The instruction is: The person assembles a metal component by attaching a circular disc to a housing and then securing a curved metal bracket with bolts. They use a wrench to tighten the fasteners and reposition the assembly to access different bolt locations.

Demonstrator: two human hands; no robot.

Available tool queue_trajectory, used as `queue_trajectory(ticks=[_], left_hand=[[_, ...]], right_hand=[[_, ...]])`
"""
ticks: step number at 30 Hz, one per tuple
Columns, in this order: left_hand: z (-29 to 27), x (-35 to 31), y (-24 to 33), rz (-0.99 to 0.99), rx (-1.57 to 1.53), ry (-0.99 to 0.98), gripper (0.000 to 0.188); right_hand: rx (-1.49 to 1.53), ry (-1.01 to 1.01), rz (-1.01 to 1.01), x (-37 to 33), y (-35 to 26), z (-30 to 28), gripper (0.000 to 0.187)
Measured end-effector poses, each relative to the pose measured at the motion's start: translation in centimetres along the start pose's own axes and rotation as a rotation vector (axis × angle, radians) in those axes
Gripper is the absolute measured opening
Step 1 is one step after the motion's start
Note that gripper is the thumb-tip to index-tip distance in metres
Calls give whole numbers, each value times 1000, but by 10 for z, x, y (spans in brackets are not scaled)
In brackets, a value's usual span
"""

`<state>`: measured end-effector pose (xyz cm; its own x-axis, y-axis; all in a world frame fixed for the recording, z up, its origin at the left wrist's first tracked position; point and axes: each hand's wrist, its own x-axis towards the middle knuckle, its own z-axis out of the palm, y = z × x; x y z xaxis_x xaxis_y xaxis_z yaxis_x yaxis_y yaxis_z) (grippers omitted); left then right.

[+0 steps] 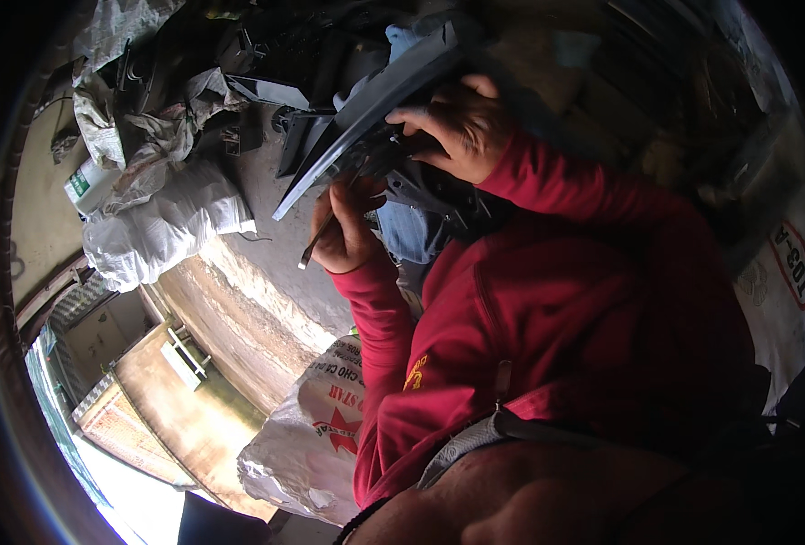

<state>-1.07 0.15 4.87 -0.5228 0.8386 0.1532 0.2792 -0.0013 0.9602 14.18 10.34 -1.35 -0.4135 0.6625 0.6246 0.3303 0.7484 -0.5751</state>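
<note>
A flat dark panel with a pale edge, like a thin screen, stands tilted in front of my chest, seen nearly edge-on. My right hand has its fingers curled against the panel's near side. My left hand is closed around a thin flat-tipped metal tool, by the panel's lower end. The tool's tip points down and left, and its other end is hidden in the fingers. Below the panel, close to my lap, lies a black bracket-like part with holes. Shadow hides the details between my hands.
Stuffed white sacks lie to the left, with crumpled plastic behind them. Another printed sack is beside my left arm. Dark boxy parts are piled beyond the panel. A white sack stands at the right.
</note>
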Motion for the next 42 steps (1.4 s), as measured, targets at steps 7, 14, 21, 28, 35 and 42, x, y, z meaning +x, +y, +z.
queue_trajectory(ticks=[7, 14, 21, 28, 35, 42], left_hand=[[11, 18, 11, 428, 794, -158, 9], [34, 31, 25, 641, 1117, -294, 10], [-43, 24, -54, -303, -132, -80, 37], [-9, 15, -8, 45, 81, -83, 40], [-57, -2, -17, 62, 134, 112, 45], [-150, 12, -113, -389, 50, 302, 29]], right_hand=[[27, -87, -16, 3, -2, -6, 61], [5, 19, 4, 0, -3, 4, 57], [-37, -53, -4, -3, 2, 5, 60], [-33, -3, -27, 1, 0, 2, 57], [-165, -20, -88, -1, 5, 0, 44], [-241, -132, -127, 6, -1, -10, 34]])
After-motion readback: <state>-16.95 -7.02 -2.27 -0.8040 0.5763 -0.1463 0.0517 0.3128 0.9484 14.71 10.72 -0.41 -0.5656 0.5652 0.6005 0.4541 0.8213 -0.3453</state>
